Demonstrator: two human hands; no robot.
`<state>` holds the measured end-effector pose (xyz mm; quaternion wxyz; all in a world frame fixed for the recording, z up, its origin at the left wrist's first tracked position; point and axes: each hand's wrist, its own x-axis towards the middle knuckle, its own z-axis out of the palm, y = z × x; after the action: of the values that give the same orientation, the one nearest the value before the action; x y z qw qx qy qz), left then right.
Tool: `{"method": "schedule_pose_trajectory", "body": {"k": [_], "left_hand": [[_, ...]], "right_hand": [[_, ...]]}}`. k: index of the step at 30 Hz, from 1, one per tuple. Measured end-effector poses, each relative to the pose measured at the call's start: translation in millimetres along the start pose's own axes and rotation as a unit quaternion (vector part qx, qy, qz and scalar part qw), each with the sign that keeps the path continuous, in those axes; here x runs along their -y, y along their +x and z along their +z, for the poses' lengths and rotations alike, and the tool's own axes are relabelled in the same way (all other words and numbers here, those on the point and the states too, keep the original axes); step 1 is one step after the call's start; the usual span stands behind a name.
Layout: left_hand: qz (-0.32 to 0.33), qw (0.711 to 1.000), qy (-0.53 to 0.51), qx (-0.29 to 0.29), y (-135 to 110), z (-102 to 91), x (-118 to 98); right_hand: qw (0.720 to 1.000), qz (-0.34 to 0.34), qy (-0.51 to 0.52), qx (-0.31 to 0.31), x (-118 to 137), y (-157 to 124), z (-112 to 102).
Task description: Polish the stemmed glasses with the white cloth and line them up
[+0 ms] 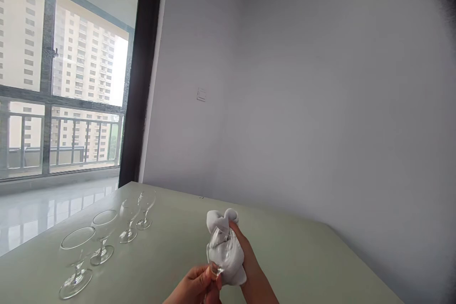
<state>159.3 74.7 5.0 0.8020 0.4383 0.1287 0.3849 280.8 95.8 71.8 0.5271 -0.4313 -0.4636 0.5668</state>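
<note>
My left hand (196, 284) pinches a clear wine glass (218, 252) low on its stem, near the bottom of the view. The glass is tilted, its bowl pointing up and away from me. A bunched white cloth (234, 266) lies behind and around the bowl. My right hand (248, 254) is wrapped round the cloth from the right, pressing it to the glass; most of its fingers are hidden by the cloth. The foot of this glass is hidden by my left hand.
Several stemmed glasses stand upright in a row along the left side of the green table (292, 251); the nearest glass (76, 266) is at lower left. A grey wall (302, 104) rises behind the table, and a window (85, 57) is at left.
</note>
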Motion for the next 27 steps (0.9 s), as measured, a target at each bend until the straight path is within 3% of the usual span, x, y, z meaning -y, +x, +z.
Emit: {"method": "schedule_pose_trajectory", "body": {"k": [4, 6, 8, 11, 13, 16, 18, 21, 24, 27], "left_hand": [[0.007, 1.000, -0.003, 0.007, 0.9, -0.5, 4.6], [0.029, 0.999, 0.003, -0.019, 3.2, -1.5, 4.9], [0.053, 0.997, 0.012, -0.061, 6.1, -2.4, 3.8], [0.081, 0.983, 0.068, -0.147, 9.4, -3.4, 0.4], [0.099, 0.965, 0.128, -0.205, 9.4, -4.0, -2.5], [0.127, 0.938, 0.187, -0.261, 5.6, -5.9, -5.6], [0.140, 0.929, 0.208, -0.273, 2.2, -7.9, -5.9], [0.145, 0.924, 0.213, -0.283, -1.5, -9.8, -4.9], [0.098, 0.944, 0.103, -0.297, -2.5, -6.8, -5.8], [0.030, 0.967, -0.063, -0.246, -2.7, -1.2, -10.7]], "right_hand": [[0.991, 0.086, 0.102, 0.031, -15.1, -4.7, 10.0], [0.987, 0.111, 0.098, 0.067, -28.6, -9.0, 14.2], [0.986, 0.113, 0.101, 0.065, -42.1, -11.2, 15.8], [0.994, 0.061, 0.051, -0.079, -55.7, -12.0, 14.2], [0.983, -0.005, -0.033, -0.180, -59.3, -14.3, 13.0], [0.945, -0.172, -0.149, -0.236, -59.5, -22.5, 14.6], [0.909, -0.267, -0.246, -0.205, -58.2, -29.0, 17.9], [0.868, -0.310, -0.368, -0.125, -55.8, -36.4, 23.7], [0.858, -0.305, -0.403, -0.091, -52.0, -39.4, 27.8], [0.866, -0.284, -0.407, -0.063, -45.3, -39.7, 30.0]]}}
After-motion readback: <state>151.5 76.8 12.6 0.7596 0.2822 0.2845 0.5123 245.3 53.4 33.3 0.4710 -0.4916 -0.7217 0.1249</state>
